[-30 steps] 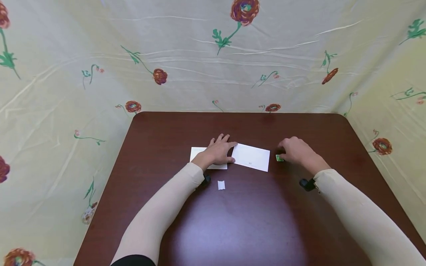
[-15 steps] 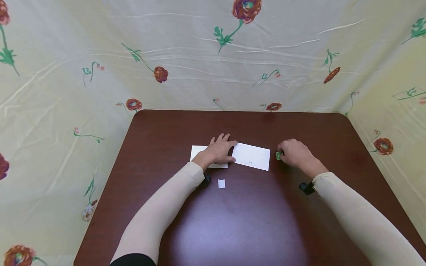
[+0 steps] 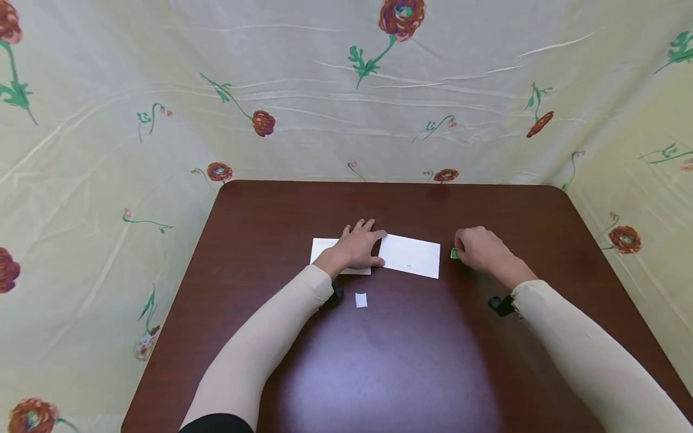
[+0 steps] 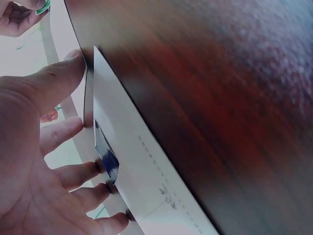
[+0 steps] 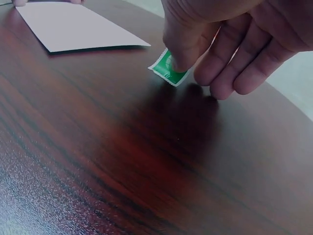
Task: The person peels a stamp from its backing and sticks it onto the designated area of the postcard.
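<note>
My right hand pinches a small green postage stamp with a scalloped white edge, close above the table right of a white envelope. Part of the stamp is hidden by the thumb. My left hand is spread, its thumb and index fingertip touching the left edge of that envelope. Beneath this hand lies a second white envelope, partly covered; in the left wrist view a dark blue stamp shows on it, along with a dotted line and small printed marks.
A small white paper square lies nearer the body than the envelopes. All of it rests on a dark reddish-brown table with rounded far corners. A pale flowered sheet hangs behind and at the sides.
The right hand has shifted very slightly to the right, and less of the green stamp shows in the head view. My left hand and both envelopes have stayed in place.
</note>
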### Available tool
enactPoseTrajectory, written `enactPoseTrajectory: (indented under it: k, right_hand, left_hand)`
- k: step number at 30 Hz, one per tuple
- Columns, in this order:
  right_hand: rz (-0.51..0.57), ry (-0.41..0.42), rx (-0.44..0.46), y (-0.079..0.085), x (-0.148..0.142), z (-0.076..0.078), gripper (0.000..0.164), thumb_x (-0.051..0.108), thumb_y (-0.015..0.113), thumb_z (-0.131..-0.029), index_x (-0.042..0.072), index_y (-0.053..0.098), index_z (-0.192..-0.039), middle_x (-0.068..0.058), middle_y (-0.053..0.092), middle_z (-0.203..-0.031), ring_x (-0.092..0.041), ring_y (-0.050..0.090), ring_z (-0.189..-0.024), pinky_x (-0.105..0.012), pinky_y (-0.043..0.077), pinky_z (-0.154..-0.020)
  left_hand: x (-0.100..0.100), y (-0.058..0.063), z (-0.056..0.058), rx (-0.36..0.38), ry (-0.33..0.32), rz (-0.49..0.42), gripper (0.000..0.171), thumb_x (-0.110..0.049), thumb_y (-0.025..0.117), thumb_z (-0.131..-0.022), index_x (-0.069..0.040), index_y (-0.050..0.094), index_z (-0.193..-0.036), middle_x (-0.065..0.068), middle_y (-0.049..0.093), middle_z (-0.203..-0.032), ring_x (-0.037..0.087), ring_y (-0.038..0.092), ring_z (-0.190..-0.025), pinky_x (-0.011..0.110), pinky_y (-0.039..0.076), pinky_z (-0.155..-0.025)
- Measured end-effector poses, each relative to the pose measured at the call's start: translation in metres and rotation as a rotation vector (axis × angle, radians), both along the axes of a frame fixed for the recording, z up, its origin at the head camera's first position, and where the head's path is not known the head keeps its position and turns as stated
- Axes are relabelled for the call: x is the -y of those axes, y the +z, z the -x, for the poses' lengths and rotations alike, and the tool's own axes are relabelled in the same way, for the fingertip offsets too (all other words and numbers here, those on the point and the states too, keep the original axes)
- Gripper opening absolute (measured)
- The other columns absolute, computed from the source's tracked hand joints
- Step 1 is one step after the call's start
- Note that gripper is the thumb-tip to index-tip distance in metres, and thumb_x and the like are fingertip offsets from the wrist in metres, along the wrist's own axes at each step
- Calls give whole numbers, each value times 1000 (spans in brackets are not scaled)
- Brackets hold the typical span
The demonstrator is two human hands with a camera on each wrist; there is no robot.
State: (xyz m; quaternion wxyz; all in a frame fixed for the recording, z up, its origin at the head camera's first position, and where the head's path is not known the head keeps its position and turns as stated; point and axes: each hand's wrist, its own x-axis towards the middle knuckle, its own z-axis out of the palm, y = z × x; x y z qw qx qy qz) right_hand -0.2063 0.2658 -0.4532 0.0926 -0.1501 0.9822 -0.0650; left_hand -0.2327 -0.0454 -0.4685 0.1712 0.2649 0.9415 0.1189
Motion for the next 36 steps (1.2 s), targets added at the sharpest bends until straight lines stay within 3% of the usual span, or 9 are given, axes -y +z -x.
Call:
enactPoseTrajectory:
  k: [8,16,25,36]
  right_hand:
    - [23,1,36,11,-2,-4,9,13,69,-89,7,64,-84,-4,59,-72,-18,53,-63,-30,47,-56]
    - [29,36,-5,22,5,-8,10,13,71,-87,8,65,-82,-3,58,-69,-17,52,-60,-28,46,-55]
    - [53,84,3,34,21,-15,14,11,69,-86,12,61,-75,1,54,-64,-15,49,-59,-28,42,-56]
    - [54,148,-10,39,48,-25,12,15,73,-88,11,65,-79,2,56,-66,-14,49,-60,-27,43,-57]
  left_hand:
    - [-2,-1,-1,-12,11,11,76,-51,70,-89,-25,39,-154,14,20,-166,38,14,-154,62,16,-119]
    - [-3,-1,-2,-23,21,8,77,-52,70,-89,-25,39,-154,14,20,-166,39,14,-154,63,16,-119]
    - [-4,-2,-3,-46,24,25,78,-55,68,-89,-25,39,-154,13,20,-166,38,14,-154,62,16,-120]
    - [-5,-5,-4,-69,26,18,78,-55,69,-88,-23,41,-153,16,23,-165,40,16,-153,62,17,-119]
